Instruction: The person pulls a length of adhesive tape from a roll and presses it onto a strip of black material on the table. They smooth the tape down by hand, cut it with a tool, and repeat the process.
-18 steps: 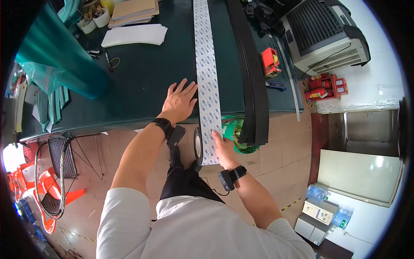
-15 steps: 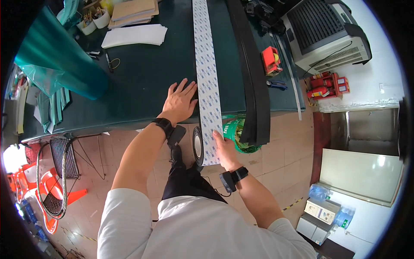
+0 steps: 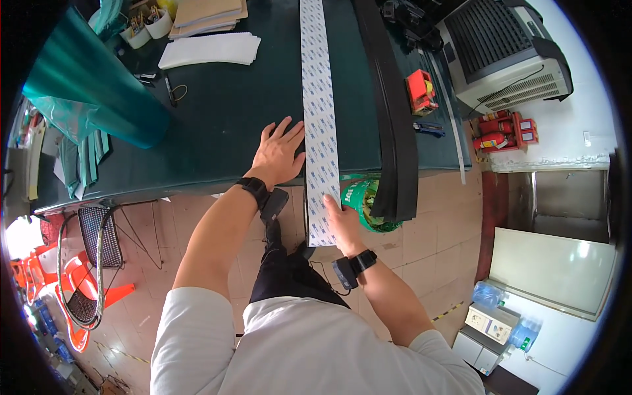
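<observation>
I see the person's left hand, fingers spread, resting on the dark green surface just beside a long white, blue-printed strip. The right hand grips its near end, thumb uppermost; right of those fingers are long black strips.

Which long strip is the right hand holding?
The white, blue-printed strip: the right hand's thumb lies on its near end. The black strips to its right are untouched.

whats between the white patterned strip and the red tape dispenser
In the head view, long black strips lie between the white patterned strip and the red tape dispenser, with bare dark green tabletop left of them.
</observation>
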### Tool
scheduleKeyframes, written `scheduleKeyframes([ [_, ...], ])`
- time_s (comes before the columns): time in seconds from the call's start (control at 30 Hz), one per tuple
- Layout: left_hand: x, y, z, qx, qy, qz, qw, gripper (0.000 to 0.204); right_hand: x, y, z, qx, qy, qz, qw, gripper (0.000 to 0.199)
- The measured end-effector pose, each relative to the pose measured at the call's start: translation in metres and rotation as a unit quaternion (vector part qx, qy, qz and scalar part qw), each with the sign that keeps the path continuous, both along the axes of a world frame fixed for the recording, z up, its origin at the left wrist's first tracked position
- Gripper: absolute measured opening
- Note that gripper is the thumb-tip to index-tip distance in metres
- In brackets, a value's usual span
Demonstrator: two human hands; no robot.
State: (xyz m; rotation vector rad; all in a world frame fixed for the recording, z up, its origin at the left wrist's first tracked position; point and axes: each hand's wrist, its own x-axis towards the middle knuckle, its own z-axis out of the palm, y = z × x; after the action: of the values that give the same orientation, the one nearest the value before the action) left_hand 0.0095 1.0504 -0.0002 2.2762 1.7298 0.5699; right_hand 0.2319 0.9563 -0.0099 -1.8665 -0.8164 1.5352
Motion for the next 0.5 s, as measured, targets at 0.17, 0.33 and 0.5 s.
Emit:
scheduleKeyframes([
  [0.17,0.0002,-0.0005,0.0009,-0.013,0.006,0.000,1.000,0.061,0.0018,-0.0030,-0.0019,0.018,-0.027,0.025,0.999,0.043],
  [0.33,0.0007,-0.0001,0.0014,-0.015,0.008,0.001,1.000,0.061,0.0035,-0.0005,-0.0059,0.030,-0.065,0.030,0.997,0.047],
  [0.5,-0.0009,-0.0012,0.0005,-0.021,0.014,0.002,1.000,0.061,0.0001,0.0030,0.0027,0.026,-0.066,0.043,0.997,0.050],
])
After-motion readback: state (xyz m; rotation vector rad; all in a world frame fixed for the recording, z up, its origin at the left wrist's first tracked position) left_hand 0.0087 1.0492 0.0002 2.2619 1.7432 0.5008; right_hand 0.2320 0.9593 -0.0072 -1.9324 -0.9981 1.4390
